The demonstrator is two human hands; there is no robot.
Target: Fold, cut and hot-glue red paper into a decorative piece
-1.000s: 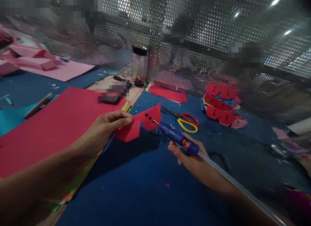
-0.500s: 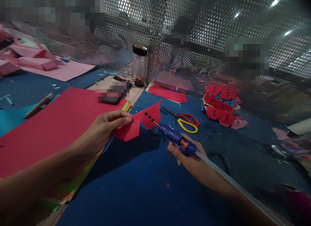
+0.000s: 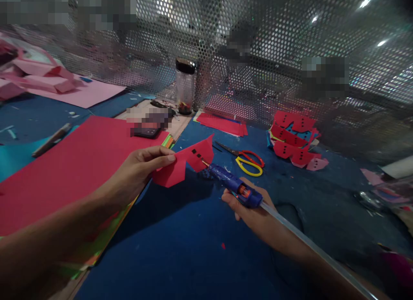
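Observation:
Between the thumb and fingers of my left hand point(image 3: 151, 162) is a red paper cutout point(image 3: 174, 171) with angular edges, held up above the blue table. A short row of small black squares point(image 3: 196, 153) runs across its right part. My right hand point(image 3: 248, 201) grips a blue glue gun point(image 3: 226, 177), a long clear glue stick point(image 3: 300, 235) trailing from its back end. The gun's nozzle points up and left and meets the cutout, or nearly so, beside the black squares. Whether glue is coming out is too small to tell.
Scissors point(image 3: 250, 162) with red and yellow handles lie just beyond the gun. Finished-looking red cutouts point(image 3: 295, 140) are piled at right. Red sheets point(image 3: 71, 171) cover the left side, with a phone point(image 3: 150, 125) on top. A glass jar point(image 3: 185, 87) stands by the perforated metal wall point(image 3: 274, 46).
The glue gun's tip has drawn back very slightly from the row of black squares. My left hand and the red cutout stay where they were.

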